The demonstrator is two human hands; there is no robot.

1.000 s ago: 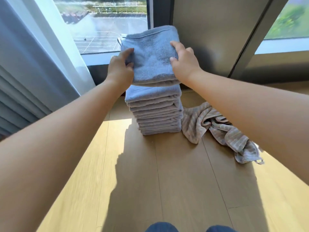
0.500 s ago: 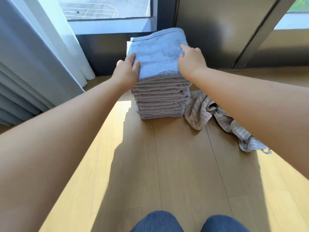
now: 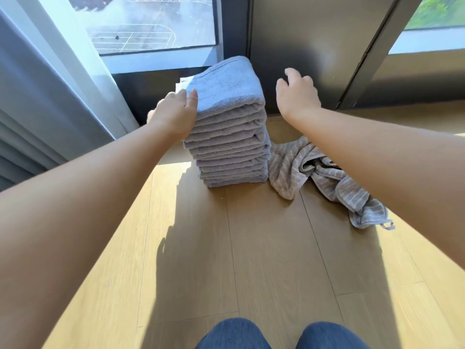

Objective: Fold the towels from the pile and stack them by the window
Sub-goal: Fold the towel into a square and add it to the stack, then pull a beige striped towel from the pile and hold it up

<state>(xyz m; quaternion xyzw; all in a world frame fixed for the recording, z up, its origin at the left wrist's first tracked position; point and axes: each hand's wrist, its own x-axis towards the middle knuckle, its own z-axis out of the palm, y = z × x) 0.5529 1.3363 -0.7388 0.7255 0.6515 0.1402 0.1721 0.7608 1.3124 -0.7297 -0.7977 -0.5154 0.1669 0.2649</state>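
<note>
Head view looked down past two denim-clad knees (image 3: 279, 335) at the bottom edge onto bare wood plank floor (image 3: 264, 248), sunlit on both sides, with open room between the knees and the towels. Farther on, a stack of folded blue-grey towels (image 3: 230, 147) stood on the floor against the dark window frame (image 3: 234, 34), beside the window. Just right of the stack's foot lay a crumpled striped towel (image 3: 327, 177), unfolded, touching the stack's lower edge. The left hand (image 3: 175, 113) pressed flat against the stack's upper left side, fingers spread, thumb resting on the top towel (image 3: 226, 84), gripping nothing. The right hand (image 3: 297, 94) hovered clear to the right of the stack, fingers loosely curled and empty. A pale curtain (image 3: 63, 79) hung at the left.
</note>
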